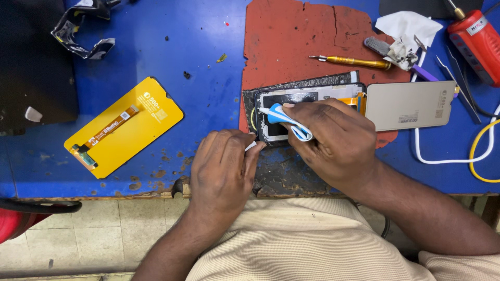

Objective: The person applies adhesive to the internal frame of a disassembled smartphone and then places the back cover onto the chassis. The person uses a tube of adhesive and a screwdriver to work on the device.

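Note:
An opened phone (307,99) lies face down on a red mat (291,41), its black frame and orange flex cable showing. My right hand (333,138) rests over the phone's lower half and grips a small blue and white tube (284,118), its nozzle pointing left along the phone's edge. My left hand (224,169) sits at the phone's lower left corner, fingers curled, pinching a small white piece (251,146) against that corner. A grey screen panel (409,105) lies joined to the phone's right side.
A yellow screen panel (125,125) with a flex strip lies at left on the blue table (208,78). Behind the phone lie a gold screwdriver (351,61), a brush, tissue, tweezers (458,83) and a red tool (476,44). White and yellow cables (479,151) curl at right.

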